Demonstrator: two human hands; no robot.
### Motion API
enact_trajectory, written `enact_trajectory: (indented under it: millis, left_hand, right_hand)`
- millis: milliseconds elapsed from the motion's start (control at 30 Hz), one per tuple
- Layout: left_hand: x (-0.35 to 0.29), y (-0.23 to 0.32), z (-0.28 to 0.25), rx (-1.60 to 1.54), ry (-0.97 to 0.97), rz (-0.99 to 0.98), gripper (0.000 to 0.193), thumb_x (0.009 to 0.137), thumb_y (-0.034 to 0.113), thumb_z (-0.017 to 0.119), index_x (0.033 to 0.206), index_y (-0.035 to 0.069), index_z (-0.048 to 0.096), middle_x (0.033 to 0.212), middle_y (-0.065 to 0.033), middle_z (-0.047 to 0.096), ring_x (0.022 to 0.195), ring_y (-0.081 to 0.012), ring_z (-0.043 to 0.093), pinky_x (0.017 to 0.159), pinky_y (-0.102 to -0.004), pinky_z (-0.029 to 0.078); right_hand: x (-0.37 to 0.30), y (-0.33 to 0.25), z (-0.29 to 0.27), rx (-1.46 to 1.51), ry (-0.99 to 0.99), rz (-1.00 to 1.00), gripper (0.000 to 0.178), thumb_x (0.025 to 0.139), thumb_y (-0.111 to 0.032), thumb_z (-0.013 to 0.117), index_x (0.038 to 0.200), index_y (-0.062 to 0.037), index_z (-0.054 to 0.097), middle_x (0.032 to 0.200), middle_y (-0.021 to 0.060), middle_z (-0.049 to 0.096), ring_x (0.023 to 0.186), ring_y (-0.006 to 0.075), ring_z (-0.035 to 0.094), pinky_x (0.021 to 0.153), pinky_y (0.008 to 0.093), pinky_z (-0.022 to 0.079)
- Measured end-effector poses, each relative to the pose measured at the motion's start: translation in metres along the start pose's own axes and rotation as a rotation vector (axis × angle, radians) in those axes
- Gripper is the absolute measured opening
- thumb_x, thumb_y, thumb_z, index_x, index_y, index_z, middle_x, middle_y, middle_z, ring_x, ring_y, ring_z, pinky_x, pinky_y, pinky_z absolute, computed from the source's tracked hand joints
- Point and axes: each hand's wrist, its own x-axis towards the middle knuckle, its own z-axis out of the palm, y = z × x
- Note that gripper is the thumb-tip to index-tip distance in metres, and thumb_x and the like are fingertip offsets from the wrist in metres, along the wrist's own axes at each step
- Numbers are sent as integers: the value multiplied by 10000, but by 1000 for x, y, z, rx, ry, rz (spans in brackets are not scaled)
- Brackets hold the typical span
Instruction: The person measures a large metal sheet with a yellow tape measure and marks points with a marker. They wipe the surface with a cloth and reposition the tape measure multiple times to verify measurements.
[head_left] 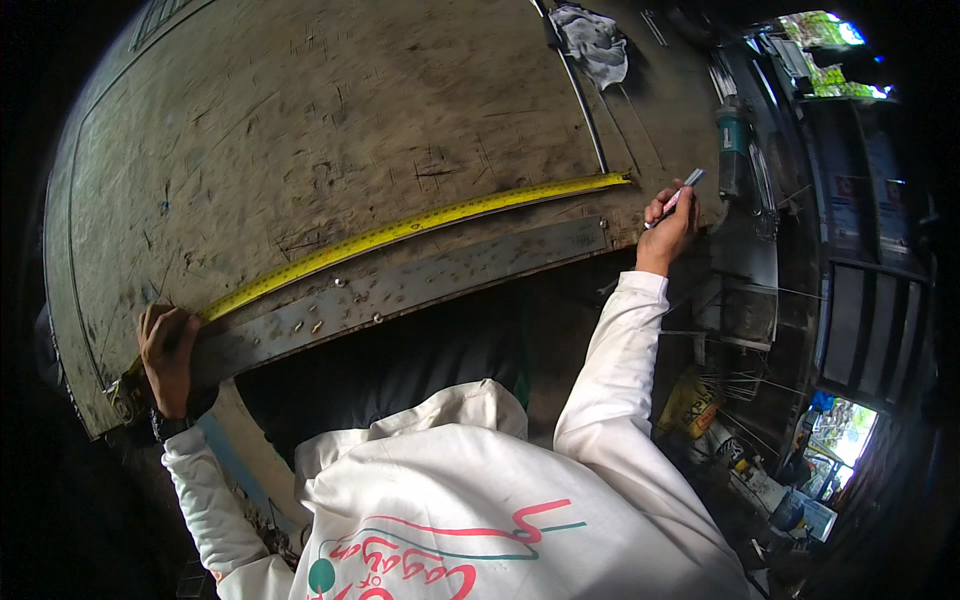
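Note:
A yellow tape measure (400,230) is stretched across the worn work table, beside a grey metal strip on its near edge. My left hand (168,350) is closed over the tape at the table's left corner, where the dark tape case (125,398) shows beside the wrist. The tape's far end lies close to the foot of a thin metal rod (580,90). Just right of that end, my right hand (672,225) is closed around a slim pen-like marker (685,188), its upper end pointing up and right.
The grey metal strip (450,268) carries small bumps and a few pale bits. A crumpled grey cloth (592,45) lies at the table's far side. Right of the table are a teal power tool (733,135), dark shelving (870,200) and piled clutter (760,480).

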Motion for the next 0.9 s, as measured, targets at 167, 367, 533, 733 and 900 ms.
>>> enact_trajectory:
  millis: [167,367,533,733,900]
  left_hand:
    - [1,1,2,-28,3,-8,160,838,66,787,935,10,672,948,-101,612,953,-300,580,897,-399,439]
    - [-2,6,0,-14,30,-13,149,826,80,800,931,24,711,931,-105,620,946,-304,596,895,-407,448]
    - [8,14,-6,7,0,23,208,808,185,837,916,42,730,911,-103,645,927,-310,615,887,-413,449]
    - [3,5,-4,17,55,75,217,797,217,862,942,81,774,934,-46,669,946,-262,613,890,-399,452]
    - [3,3,-4,3,43,62,222,792,225,868,940,87,775,941,-37,675,953,-257,614,900,-398,447]
  right_hand:
    - [1,-2,2,-5,30,17,301,1071,-341,600,1142,-53,651,777,41,599,542,114,472,485,278,338]
    - [4,2,5,-28,26,14,289,1047,-355,628,1095,-73,670,735,23,576,534,92,467,456,251,345]
    - [4,-3,-1,-114,39,4,288,1069,-323,586,1119,-47,653,747,12,561,539,71,420,463,240,315]
    - [11,-1,-6,-130,5,-5,323,1065,-320,604,1156,-15,652,769,44,585,563,115,462,493,273,335]
    - [18,2,-13,-143,-23,-11,332,1068,-322,602,1187,-16,649,809,46,596,581,120,476,503,279,347]
